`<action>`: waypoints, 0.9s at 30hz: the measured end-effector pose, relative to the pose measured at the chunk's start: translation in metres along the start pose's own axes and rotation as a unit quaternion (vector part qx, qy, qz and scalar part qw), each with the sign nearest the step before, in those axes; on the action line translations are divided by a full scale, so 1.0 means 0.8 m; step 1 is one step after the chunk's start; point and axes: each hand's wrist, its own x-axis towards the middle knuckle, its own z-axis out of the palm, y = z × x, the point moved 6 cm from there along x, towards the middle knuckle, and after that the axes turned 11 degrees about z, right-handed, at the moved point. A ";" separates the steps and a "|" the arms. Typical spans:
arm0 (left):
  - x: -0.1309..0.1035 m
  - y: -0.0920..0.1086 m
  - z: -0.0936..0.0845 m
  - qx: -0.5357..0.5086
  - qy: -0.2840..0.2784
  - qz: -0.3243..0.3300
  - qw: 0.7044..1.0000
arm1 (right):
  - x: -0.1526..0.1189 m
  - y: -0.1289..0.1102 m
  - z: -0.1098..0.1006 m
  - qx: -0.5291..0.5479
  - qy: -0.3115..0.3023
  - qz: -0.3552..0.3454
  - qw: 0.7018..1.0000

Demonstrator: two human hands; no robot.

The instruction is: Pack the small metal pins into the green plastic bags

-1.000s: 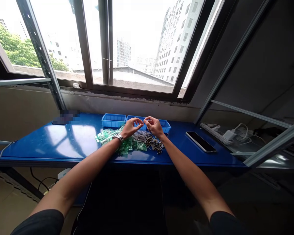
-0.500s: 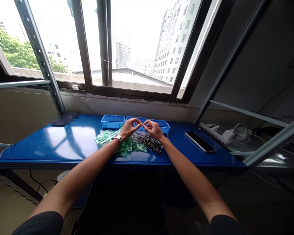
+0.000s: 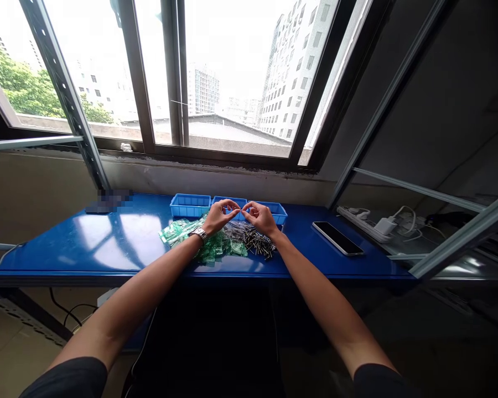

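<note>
- Your left hand (image 3: 219,216) is hovering above the middle of the blue table (image 3: 108,243), with thumb and forefinger pinched together at the tips
- Your right hand (image 3: 260,217) is meeting it from the other side, its thumb and forefinger pinched the same way, the other fingers curling loosely
- The fingertips of both hands are touching or nearly touching at one spot; whatever small piece they are gripping is too tiny to make out, so I cannot tell what it is
- A wristwatch (image 3: 199,234) is sitting on your left wrist
- A heap of green plastic bags (image 3: 209,247) is lying on the table under and just left of your left hand, spreading out towards the left
- A pile of small dark pins (image 3: 259,244) is lying just under your right wrist, touching the right edge of the bags
- Three blue trays are standing in a row behind your hands, against the wall: the left tray (image 3: 190,205) is showing fully, the middle tray (image 3: 228,200) and the right tray (image 3: 279,210) are partly hiding behind your fingers
- A phone (image 3: 337,238) is lying flat, screen dark, well to the right of your right hand
- A power strip (image 3: 367,223) with a white charger is sitting beyond the table's right end
</note>
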 end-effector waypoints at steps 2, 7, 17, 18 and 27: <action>-0.001 0.000 0.001 0.002 -0.003 0.000 1.000 | -0.001 -0.002 -0.002 -0.001 0.012 0.001 1.000; -0.002 0.000 0.003 0.003 -0.012 0.003 1.000 | -0.004 -0.006 -0.006 -0.003 0.030 -0.003 1.000; -0.001 0.005 0.001 -0.006 -0.008 0.009 1.000 | -0.002 -0.001 0.008 -0.020 -0.011 -0.005 1.000; -0.001 0.005 0.001 -0.005 -0.009 0.009 1.000 | -0.002 -0.001 0.009 -0.022 -0.014 -0.004 1.000; 0.000 0.002 0.001 0.002 -0.003 0.005 1.000 | -0.003 -0.003 -0.001 -0.016 0.031 -0.005 0.999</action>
